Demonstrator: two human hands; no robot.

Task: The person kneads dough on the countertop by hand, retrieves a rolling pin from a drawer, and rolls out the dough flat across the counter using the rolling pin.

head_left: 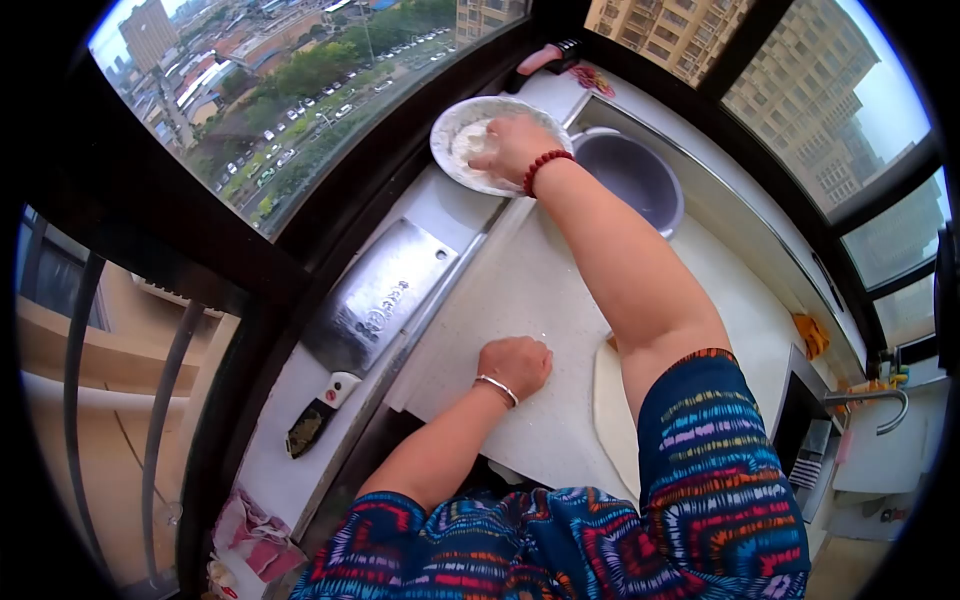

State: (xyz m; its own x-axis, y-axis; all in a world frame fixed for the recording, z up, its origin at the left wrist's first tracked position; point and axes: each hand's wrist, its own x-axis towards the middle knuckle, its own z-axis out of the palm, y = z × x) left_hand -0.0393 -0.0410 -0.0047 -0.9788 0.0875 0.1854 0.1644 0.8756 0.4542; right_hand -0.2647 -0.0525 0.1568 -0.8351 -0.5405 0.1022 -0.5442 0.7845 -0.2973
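At the far end of the counter, my right hand (515, 150) reaches into a patterned white bowl (447, 160). Its bent fingers are in white flour (466, 143), and the fingertips are partly hidden. A red bead bracelet (546, 168) circles that wrist. My left hand (515, 366), wearing a silver bangle (498, 390), rests as a fist on the pale countertop (480, 330); nothing shows in it. Under my right arm lies a flat sheet of dough (612, 415), mostly covered by the arm and sleeve.
A cleaver (380, 295) with a dark and white handle (322, 414) lies along the window ledge at left. Beside the bowl stands a grey basin (630, 180). A sink with a tap (880, 405) is at right, and a pink cloth (255, 535) lies at lower left.
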